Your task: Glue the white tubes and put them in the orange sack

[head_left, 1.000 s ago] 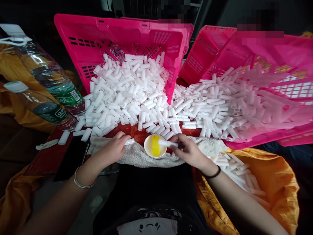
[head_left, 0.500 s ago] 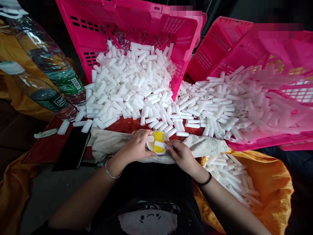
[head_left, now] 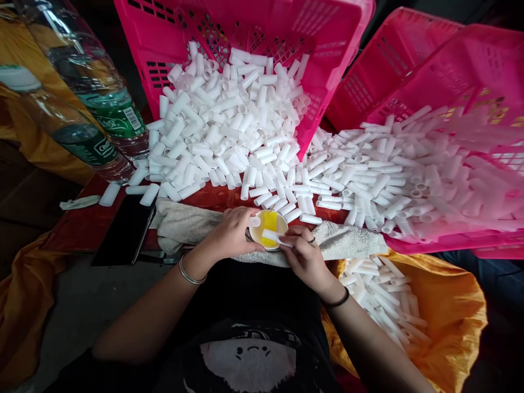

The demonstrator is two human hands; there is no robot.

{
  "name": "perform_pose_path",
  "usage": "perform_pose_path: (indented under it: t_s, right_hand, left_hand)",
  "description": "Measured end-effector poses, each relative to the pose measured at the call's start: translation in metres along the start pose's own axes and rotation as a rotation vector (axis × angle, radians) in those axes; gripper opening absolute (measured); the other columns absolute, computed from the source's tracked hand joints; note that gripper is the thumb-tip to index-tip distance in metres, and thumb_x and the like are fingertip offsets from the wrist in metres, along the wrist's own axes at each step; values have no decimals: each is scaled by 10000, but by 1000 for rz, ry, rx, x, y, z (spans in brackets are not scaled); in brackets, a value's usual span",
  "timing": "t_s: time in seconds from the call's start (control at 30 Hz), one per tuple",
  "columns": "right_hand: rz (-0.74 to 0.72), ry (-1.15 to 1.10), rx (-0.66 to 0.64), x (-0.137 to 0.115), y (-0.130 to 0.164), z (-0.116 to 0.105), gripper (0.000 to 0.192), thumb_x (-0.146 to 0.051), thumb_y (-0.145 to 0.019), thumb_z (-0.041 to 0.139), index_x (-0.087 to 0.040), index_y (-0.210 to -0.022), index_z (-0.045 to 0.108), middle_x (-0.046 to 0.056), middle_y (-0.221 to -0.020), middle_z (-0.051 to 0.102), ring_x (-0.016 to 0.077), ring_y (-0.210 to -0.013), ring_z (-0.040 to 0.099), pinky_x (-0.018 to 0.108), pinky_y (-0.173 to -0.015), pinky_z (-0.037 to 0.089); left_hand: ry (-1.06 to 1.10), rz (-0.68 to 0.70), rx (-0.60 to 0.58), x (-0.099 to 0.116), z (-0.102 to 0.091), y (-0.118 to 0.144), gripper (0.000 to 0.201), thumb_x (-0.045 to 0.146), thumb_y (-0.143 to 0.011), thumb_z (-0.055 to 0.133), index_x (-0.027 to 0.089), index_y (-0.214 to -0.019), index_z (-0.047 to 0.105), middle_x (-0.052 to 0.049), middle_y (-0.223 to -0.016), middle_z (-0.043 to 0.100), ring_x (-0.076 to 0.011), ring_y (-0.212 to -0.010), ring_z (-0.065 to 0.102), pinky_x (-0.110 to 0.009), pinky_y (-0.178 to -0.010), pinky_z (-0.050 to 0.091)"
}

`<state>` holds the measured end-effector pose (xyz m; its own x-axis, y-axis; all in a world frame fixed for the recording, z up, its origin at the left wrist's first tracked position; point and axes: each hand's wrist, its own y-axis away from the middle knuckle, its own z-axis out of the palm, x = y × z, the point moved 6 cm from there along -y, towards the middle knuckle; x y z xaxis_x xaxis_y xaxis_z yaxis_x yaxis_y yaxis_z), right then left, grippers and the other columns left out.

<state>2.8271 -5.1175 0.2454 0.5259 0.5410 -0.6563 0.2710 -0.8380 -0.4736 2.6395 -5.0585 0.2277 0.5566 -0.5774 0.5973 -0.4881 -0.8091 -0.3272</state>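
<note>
A small round white dish (head_left: 281,225) with a yellow strip (head_left: 269,221) across its middle sits at the front edge of the table, on or against a folded towel (head_left: 184,221). My left hand (head_left: 235,233) is closed at the dish's left side, with a short white plastic tube (head_left: 254,221) between thumb and fingers. From the right, my right hand (head_left: 302,250) pinches a longer white tube (head_left: 271,236), its far end over the yellow strip. Whether that end touches the strip I cannot tell.
Loose white tubes spill from a tipped pink crate (head_left: 327,82) and a second pink crate (head_left: 380,49). Two water bottles (head_left: 96,144) and a phone (head_left: 123,232) are at the left. An orange sack (head_left: 454,311) holding tubes stands at the right.
The view has shifted, so crates and bottles appear slightly right and the table contents higher. Both hands still hold their tubes at the dish; the right-hand tube has tilted a little.
</note>
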Motion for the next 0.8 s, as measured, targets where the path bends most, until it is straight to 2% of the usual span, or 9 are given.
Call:
perform_pose_path:
  t_s: [0.1, 0.23, 0.3, 0.43, 0.5, 0.6, 0.67, 0.73, 0.8]
  right_hand:
    - [194, -85, 16, 12, 2, 3, 157, -290, -942, 586, -236, -1084, 625, 69, -964, 666, 199, -886, 664, 354, -757, 590]
    - [85, 68, 60, 2, 2, 4, 67, -252, -921, 597, -221, -941, 653, 86, -986, 629, 208, -928, 634, 378, -805, 572]
    - [55, 74, 81, -1, 2, 5, 70, -249, -919, 591, -221, -947, 648, 86, -993, 615, 209, -934, 627, 379, -802, 569]
    - [238, -55, 61, 9, 6, 5, 172, -312, -944, 574, -227, -1090, 610, 71, -957, 659, 203, -872, 654, 353, -733, 587]
    - [189, 16, 33, 9, 8, 4, 162, -283, -945, 567, -229, -1087, 624, 88, -1008, 661, 215, -931, 655, 370, -773, 589]
    - [-19, 132, -1, -1, 11, 5, 148, -206, -931, 551, -242, -1042, 644, 100, -1071, 652, 228, -1022, 639, 412, -857, 577]
    - [-12, 63, 46, -2, 12, 3, 110, -220, -925, 571, -244, -1017, 626, 98, -1071, 659, 225, -1003, 649, 416, -853, 579]
    - [127, -105, 156, 1, 11, -3, 115, -295, -917, 613, -241, -1018, 596, 98, -1059, 660, 224, -972, 658, 407, -826, 586]
    - [294, -283, 220, 1, 8, -6, 195, -380, -914, 626, -241, -1044, 580, 84, -1017, 661, 204, -884, 661, 373, -761, 592]
  left_hand:
    - [12, 9, -9, 1, 0, 0, 847, 473, -553, 925, 190, -1229, 501, -162, -1264, 630, -365, -1189, 588, -532, -1011, 439]
    - [19, 10, 6, 1, -1, 0, 848, 478, -553, 925, 174, -1224, 504, -168, -1245, 638, -363, -1174, 595, -538, -1005, 442]
    - [18, 9, 13, 0, -1, 0, 853, 483, -547, 925, 172, -1221, 507, -168, -1244, 639, -363, -1172, 596, -541, -1012, 439]
    - [17, 5, 2, 0, 0, 0, 831, 467, -565, 916, 179, -1225, 501, -162, -1249, 633, -356, -1178, 592, -535, -1030, 434]
    - [18, -1, -5, 0, 0, 0, 828, 466, -566, 915, 187, -1225, 498, -158, -1243, 631, -355, -1175, 591, -533, -1038, 431]
    - [12, 5, -10, -1, 0, -1, 836, 483, -560, 909, 202, -1226, 490, -152, -1237, 621, -357, -1173, 586, -539, -1040, 431]
    - [-5, 55, 9, 2, -3, -1, 840, 531, -562, 890, 184, -1210, 485, -181, -1277, 574, -380, -1229, 539, -555, -1055, 421]
    - [-40, 121, 52, 8, -8, -1, 688, 547, -704, 795, 156, -1177, 485, -214, -1321, 516, -384, -1297, 474, -557, -1083, 400]
    - [-76, 173, 78, 15, -15, -2, 378, 435, -921, 582, 146, -1148, 492, -204, -1265, 541, -333, -1254, 511, -514, -1055, 438]
